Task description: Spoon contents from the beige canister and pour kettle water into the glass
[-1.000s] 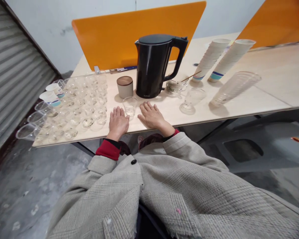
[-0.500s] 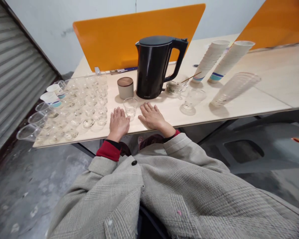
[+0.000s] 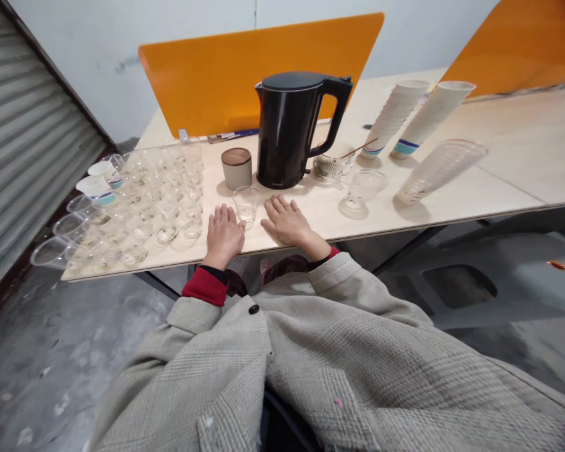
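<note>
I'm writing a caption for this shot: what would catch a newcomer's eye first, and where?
Probably the black kettle, upright mid-table before an orange panel. Next, perhaps, the crowd of clear cups packed at the left end of the table. Then the left hand and right hand, palms down near the front edge, a single cup between them.

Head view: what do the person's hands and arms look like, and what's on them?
The left hand and right hand are ungloved. Each arm wears a grey checked coat sleeve, with a red cuff showing beyond it and a black cuff nearest the wrist.
</note>
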A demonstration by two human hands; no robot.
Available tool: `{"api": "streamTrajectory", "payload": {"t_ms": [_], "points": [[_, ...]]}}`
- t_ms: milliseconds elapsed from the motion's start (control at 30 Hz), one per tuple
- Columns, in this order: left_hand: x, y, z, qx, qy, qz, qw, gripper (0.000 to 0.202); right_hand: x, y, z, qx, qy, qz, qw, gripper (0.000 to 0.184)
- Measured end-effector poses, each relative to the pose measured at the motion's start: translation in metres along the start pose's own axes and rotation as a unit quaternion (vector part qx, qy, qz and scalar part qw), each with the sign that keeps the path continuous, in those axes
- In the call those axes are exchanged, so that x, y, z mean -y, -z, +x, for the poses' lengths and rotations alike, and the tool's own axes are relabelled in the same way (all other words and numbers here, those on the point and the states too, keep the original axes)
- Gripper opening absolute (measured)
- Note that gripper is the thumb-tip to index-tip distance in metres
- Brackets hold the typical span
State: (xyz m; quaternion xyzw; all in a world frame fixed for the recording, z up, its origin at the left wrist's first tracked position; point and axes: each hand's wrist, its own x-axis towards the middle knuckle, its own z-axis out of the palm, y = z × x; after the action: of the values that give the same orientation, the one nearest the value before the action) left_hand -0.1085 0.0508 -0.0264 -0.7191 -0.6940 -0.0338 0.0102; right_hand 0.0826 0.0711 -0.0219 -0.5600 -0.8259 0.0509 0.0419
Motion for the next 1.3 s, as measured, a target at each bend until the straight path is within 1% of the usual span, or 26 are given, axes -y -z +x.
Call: {"api": "streamTrajectory", "payload": {"t_ms": [200, 667, 933, 1100, 1300], "points": [[0.0012, -0.0025, 0.0007, -0.013, -0.005, -0.015, 1.000, 0.068, -0.0005, -0.0005, 0.0008, 0.000, -0.001, 0.000, 1.000, 0.072], [0.0008, -0.0024, 0.0003, -0.010, -0.003, -0.014, 1.000, 0.068, 0.0008, 0.0018, -0.0003, 0.005, -0.004, 0.002, 1.000, 0.072], [0.0018, -0.0035, 0.0009, -0.009, -0.003, -0.018, 1.000, 0.069, -0.0015, -0.0032, 0.0015, -0.006, 0.001, 0.003, 1.000, 0.072], [0.0022, -0.0043, 0.0010, -0.015, -0.006, -0.022, 1.000, 0.069, -0.0011, -0.0031, 0.0017, -0.005, 0.000, 0.002, 1.000, 0.072], [0.0011, -0.0030, -0.0005, -0.009, -0.004, -0.018, 1.000, 0.070, -0.0019, -0.0041, 0.0019, -0.004, 0.000, -0.002, 1.000, 0.072]]}}
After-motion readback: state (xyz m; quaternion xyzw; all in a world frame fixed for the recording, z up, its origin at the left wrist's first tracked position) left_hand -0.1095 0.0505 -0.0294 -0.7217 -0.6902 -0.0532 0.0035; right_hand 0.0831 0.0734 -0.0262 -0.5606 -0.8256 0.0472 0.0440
